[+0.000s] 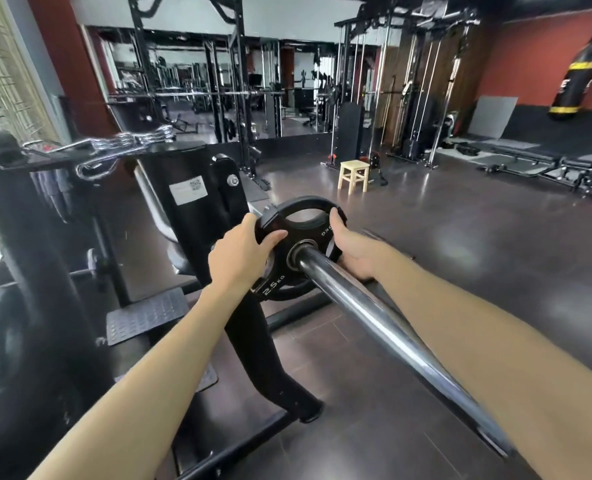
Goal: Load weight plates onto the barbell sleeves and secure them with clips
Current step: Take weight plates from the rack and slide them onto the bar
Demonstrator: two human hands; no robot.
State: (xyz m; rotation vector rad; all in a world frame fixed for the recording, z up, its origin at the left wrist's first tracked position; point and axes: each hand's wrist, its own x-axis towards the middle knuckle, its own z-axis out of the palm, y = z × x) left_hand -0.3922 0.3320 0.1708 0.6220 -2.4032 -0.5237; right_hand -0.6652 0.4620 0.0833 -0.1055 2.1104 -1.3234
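A black weight plate (299, 244) marked 2.5 KG is held between both hands, and it is already threaded on the shiny barbell sleeve (363, 303), which passes through its middle hole. The left hand (240, 256) is curled round the left edge of the plate, with the thumb laid across its front face. The right hand (355, 249) is wrapped round the right edge, with the fingers hooked into a grip hole of the plate. The sleeve is seen running from the plate back toward the person, between the two forearms, and it is blurred near the bottom. Just to the left of the left hand, and under it, a big black machine frame (197, 202) with a white sticker is found, and its bent leg is set on the floor right below the plate. A ridged foot plate (145, 315) is seen low and left of the left arm. Chrome cable handles (114, 147) are piled on top of the machine, up and left of the hands. Past the hands, a small wooden stool (354, 174) is stood on the dark floor. Far beyond it, a mirror wall (197, 84) and black racks are seen. Far to the right of the right hand, a black punching bag (580, 74) is hung by a red wall, and a bench (543, 164) is placed on the floor near it.
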